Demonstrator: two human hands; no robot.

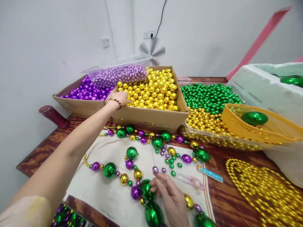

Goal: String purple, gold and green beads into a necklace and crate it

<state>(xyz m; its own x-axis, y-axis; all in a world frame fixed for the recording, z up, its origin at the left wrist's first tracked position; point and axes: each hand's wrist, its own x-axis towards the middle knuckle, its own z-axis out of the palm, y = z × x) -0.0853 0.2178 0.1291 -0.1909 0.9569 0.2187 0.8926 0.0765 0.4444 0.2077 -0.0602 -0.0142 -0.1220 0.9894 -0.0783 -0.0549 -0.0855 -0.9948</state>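
My left hand (121,97), with a beaded bracelet on its wrist, reaches over the front edge of a cardboard box of gold beads (153,94). Its fingertips are hidden among the beads. Over the white cloth (101,195), my right hand (171,195) is closed in a pinch. From it a thin needle (152,150) points up, with a small purple bead (155,169) low on it, by the fingertips. Close to this hand lies a strand of large green beads (153,214), joined with purple and gold ones. Several loose green beads (171,161) lie beyond it.
Purple beads (88,90) fill the box's left side, under a clear tub (119,74) of lilac beads. Right of it stands a tray of green (210,96) and gold beads, with a yellow basket (236,126) on top. Gold bead chains (262,195) and a blue-orange cutter (210,173) lie right.
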